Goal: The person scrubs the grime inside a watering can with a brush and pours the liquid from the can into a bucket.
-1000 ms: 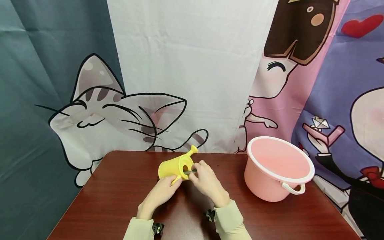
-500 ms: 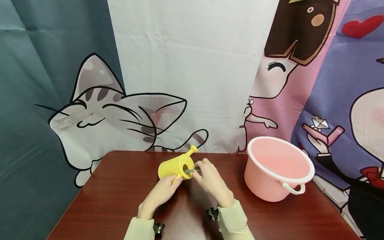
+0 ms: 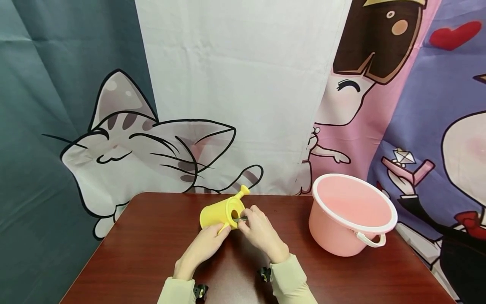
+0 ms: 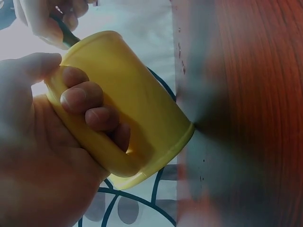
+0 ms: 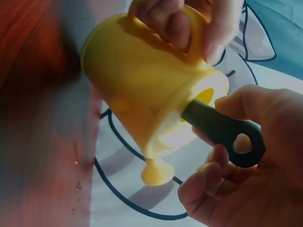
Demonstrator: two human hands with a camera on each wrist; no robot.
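Observation:
A yellow watering can [image 3: 214,213] is tilted on its side above the table, its round opening facing right and its spout pointing up and to the right. My left hand [image 3: 205,242] grips the can by its handle, fingers curled through the loop in the left wrist view. With thumb and fingers, my right hand [image 3: 262,234] pinches a dark green handle [image 5: 222,130] that has a hole in its end. The far part of this tool goes into the can's opening and is hidden inside, so its kind cannot be told.
A pink bucket [image 3: 334,232] with a white rim and handle stands on the right side of the dark red wooden table [image 3: 140,249]. A cloth backdrop with cartoon figures [image 3: 121,156] hangs behind the table's far edge.
My right hand drew the green handle a little out to the right, then moved it back left, deeper into the can. The left hand and watering can stay in about the same place.

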